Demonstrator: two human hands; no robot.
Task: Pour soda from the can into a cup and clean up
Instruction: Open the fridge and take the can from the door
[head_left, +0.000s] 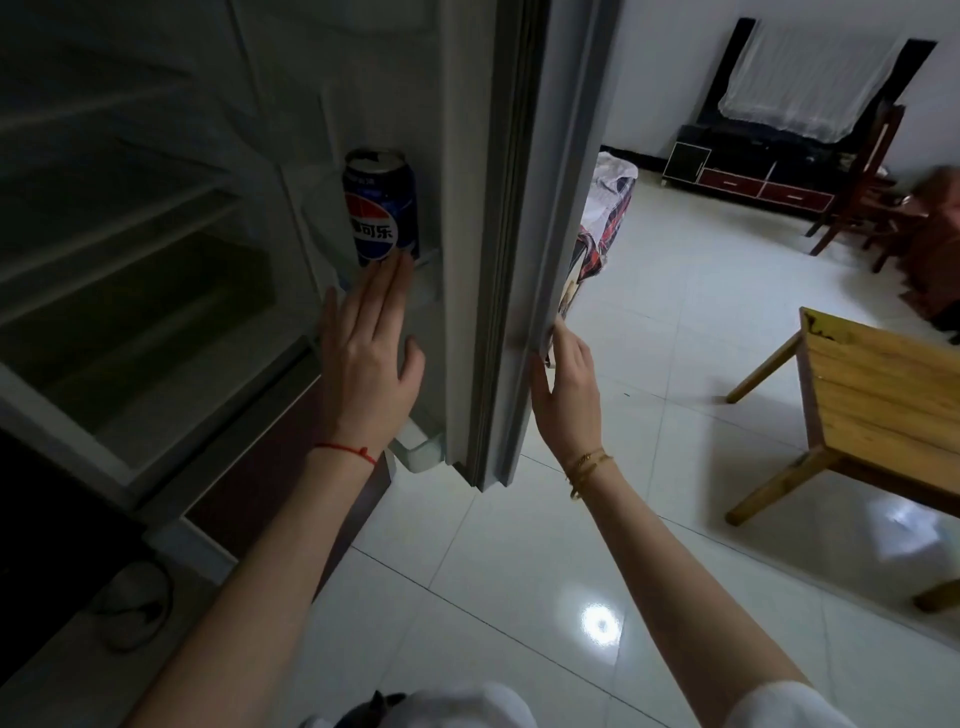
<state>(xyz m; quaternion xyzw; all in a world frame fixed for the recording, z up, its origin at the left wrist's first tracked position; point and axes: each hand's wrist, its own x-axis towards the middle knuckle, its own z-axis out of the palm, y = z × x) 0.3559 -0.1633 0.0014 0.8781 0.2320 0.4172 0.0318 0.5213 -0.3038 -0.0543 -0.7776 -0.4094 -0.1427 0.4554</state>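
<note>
Blue can stands at twelve o'clock of the flat, empty left hand; right hand grips the fridge door. A clumsy nudge could topple it.

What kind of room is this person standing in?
Probably a home's living and dining area: an open white fridge door holding a blue soda can, a low wooden table on glossy white floor tiles, and a dark TV cabinet.
</note>
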